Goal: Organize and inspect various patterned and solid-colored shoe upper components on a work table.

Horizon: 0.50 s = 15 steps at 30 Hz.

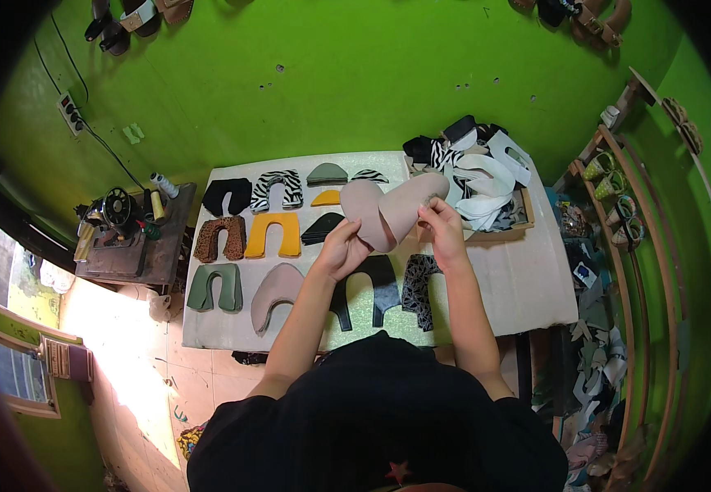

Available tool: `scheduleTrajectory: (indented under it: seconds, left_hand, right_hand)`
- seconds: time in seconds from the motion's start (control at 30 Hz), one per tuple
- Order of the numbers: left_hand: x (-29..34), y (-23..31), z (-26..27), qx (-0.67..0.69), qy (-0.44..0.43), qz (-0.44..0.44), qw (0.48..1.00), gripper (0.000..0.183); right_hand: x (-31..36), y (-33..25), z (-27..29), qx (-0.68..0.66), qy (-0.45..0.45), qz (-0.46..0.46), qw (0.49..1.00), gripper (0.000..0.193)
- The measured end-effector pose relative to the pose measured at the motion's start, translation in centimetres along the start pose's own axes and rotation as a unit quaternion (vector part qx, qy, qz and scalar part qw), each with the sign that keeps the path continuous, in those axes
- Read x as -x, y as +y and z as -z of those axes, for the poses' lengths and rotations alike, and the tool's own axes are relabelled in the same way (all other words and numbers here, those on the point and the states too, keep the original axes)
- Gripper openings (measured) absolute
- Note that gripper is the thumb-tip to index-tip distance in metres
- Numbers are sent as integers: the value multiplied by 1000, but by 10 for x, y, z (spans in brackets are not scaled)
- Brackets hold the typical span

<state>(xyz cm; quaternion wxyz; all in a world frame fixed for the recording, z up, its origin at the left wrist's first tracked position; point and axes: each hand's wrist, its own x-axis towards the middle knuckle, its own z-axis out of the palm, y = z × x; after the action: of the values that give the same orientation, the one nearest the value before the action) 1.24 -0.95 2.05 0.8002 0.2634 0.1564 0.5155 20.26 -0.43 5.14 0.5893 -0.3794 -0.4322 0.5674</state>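
Observation:
Above the middle of the table I hold a pale beige cut-out piece (405, 207) with rounded lobes, like a shoe upper. My left hand (346, 252) grips its lower left part, and my right hand (444, 233) pinches its right end. Whether it is one piece or a few layers, I cannot tell. Below my left hand lies a matching beige arch-shaped piece (275, 295). Between my forearms rest a black arch-shaped piece (372, 279) and a black-and-grey patterned one (418, 287). A stack of black half-round pieces (321, 228) sits beside my left hand.
Arch-shaped stacks in yellow (273, 234), leopard print (221, 239), green (214, 287) and zebra print (277, 189) line the white-covered table (528, 287). A box of scraps (487, 189) stands at the back right. Left is a sewing machine (116, 211); right, a wooden rack (630, 271).

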Motion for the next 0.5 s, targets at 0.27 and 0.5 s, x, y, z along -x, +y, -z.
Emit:
scheduleTrajectory:
  seconds: [0.27,0.5]
  left_hand:
    - [-2,-6,-5,16,1,-7,1000,35]
    - [-4,-21,10,18,9,17,1000,33]
  right_hand:
    - [0,-28,-11,-88,-35,36,995,6]
    - [-1,-16,-24,-130,-71,75,986,9]
